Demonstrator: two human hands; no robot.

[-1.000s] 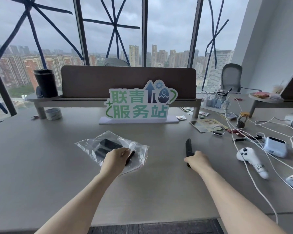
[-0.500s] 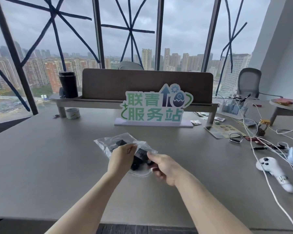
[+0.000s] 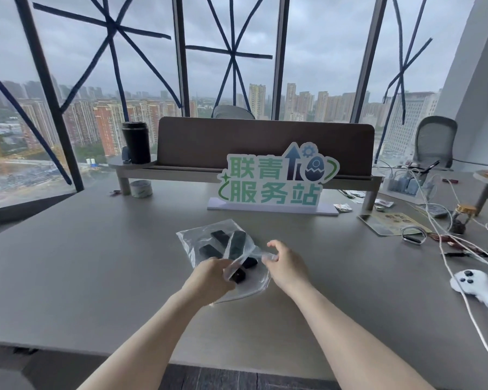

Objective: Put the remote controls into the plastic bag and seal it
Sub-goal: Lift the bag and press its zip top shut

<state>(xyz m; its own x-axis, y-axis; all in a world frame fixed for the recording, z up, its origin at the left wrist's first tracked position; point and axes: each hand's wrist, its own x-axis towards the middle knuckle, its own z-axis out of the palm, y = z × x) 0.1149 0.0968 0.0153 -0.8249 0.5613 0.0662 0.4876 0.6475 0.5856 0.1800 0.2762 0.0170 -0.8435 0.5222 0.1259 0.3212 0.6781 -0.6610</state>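
Head view, frame centre: dark remote controls (image 3: 219, 250) lie inside the plastic bag (image 3: 192, 243) (mouth apparently unsealed), left hand (image 3: 212, 277) and right hand (image 3: 283, 266) pinching its edge, sealing left.

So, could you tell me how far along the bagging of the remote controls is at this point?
Done: several black remote controls show through the plastic bag, and none lies loose on the table. In hand: the left hand and the right hand each pinch the bag's near edge, where one remote's end sits at the mouth. Left: that mouth still looks open, so nudging the remote in and sealing remain.
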